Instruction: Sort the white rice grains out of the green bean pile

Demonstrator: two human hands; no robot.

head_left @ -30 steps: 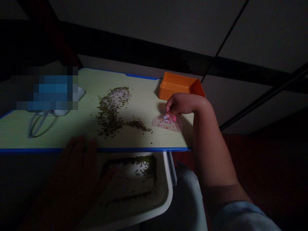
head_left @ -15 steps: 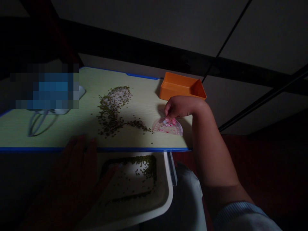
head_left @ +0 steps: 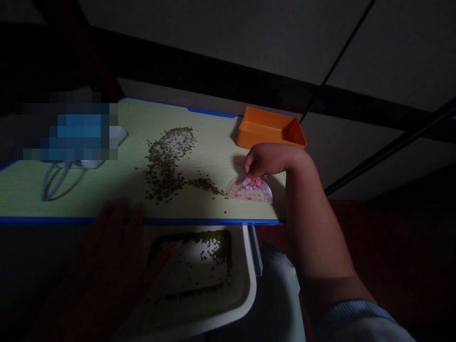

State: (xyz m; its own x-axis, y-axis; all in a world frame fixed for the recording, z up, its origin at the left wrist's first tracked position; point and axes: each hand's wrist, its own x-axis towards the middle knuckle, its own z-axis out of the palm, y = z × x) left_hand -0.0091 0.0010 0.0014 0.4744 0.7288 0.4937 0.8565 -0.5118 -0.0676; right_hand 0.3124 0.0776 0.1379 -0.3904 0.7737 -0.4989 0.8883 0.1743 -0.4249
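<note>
My right hand (head_left: 269, 159) pinches a clear half-round protractor (head_left: 261, 194) with pink decoration, its flat side toward me. It is held low at the table's right end, and I cannot tell whether its edge touches the surface. A thin trail of small green beans (head_left: 204, 183) ends just left of it, joining a pile of beans mixed with white grains (head_left: 171, 147). In shadow at the front edge, my left hand (head_left: 110, 256) has its fingers stretched out and the thumb spread over a white tub (head_left: 251, 289). More green beans lie in that tub.
An orange open box (head_left: 272, 119) stands at the table's back right, just beyond my right hand. The pale table (head_left: 213, 137) has a blue edge. At the left lie a pixelated object (head_left: 80, 128) and a looped cable (head_left: 46, 185). A cabinet wall (head_left: 221, 42) rises behind.
The protractor has shifted slightly right and toward me, its right end tilting down a little. My right hand moved slightly with it; my left hand and the beans look the same.
</note>
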